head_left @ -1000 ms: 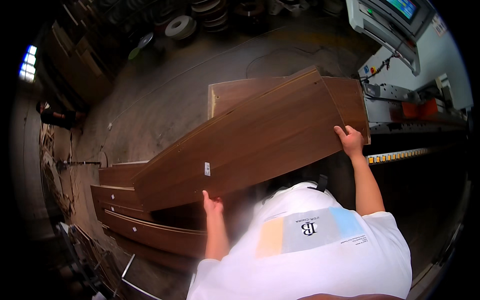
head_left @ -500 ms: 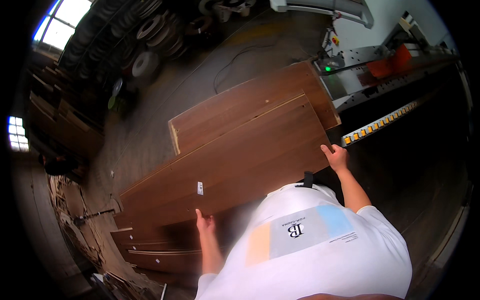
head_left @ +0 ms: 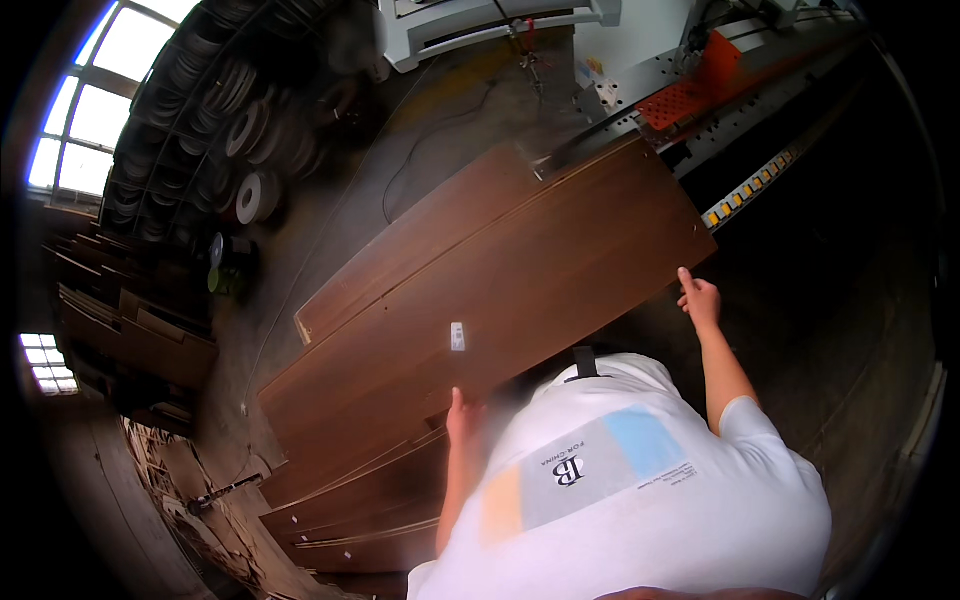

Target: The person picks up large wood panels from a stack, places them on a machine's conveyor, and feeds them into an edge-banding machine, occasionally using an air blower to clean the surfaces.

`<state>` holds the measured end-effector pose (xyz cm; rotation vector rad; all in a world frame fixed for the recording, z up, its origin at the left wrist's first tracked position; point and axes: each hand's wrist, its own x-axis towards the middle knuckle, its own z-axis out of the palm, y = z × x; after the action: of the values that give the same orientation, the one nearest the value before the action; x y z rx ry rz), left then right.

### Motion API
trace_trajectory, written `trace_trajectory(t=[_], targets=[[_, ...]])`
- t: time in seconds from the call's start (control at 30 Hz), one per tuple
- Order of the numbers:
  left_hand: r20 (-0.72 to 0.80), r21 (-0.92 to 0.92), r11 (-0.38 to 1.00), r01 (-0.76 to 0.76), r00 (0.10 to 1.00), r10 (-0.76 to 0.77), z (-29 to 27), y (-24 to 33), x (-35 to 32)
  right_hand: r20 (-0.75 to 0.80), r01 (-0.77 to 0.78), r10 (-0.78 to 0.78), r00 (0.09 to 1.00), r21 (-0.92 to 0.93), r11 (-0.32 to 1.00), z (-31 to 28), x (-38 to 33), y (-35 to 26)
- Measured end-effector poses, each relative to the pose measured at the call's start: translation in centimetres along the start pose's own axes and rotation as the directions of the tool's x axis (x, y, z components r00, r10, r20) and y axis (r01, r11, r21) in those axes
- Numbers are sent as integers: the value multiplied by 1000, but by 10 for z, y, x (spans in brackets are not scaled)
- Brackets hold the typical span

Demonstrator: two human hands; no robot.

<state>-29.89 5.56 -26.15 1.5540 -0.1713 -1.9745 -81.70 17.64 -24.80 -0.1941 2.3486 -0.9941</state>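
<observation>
Windows [head_left: 85, 110] shine at the far left, and beside them a dark rack of rolled edge band coils [head_left: 235, 130] stands against the wall. Below them, lower left, a stack of brown panels [head_left: 360, 510] lies flat, probably kept there so that each one can be lifted off the top. The person's left hand [head_left: 464, 418] presses on the near long edge of the large brown panel [head_left: 500, 310]; its fingers seem to lie together against the edge, but the blur does not let one tell it surely. This panel, with a small white label [head_left: 457, 336] on its face, is carried level over the stack, and a second similar board [head_left: 420, 245] lies just behind it. The right hand [head_left: 700, 298] touches the panel's near right corner with fingers loosely apart, one pointing up, so it steadies more than it grips. At the far right stands a grey machine with an orange part [head_left: 715, 85] and a yellow marked rail [head_left: 750, 185], near the panel's end.
</observation>
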Motion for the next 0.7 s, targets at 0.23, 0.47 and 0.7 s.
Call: trace_trajectory(t=[0.23,0.47,0.7], targets=[[200,157,982,105,970,-135,48,-20,25,333,207,-219,917,73,976,48,-22,-13],[197,137,990,-44,980,16,18,22,-9,299,176,-216,929,156,972,69,-32,-3],[-177,3,982,-188,967,185,-96,69,6,331,147,-202,922,183,972,85,-55,-18]])
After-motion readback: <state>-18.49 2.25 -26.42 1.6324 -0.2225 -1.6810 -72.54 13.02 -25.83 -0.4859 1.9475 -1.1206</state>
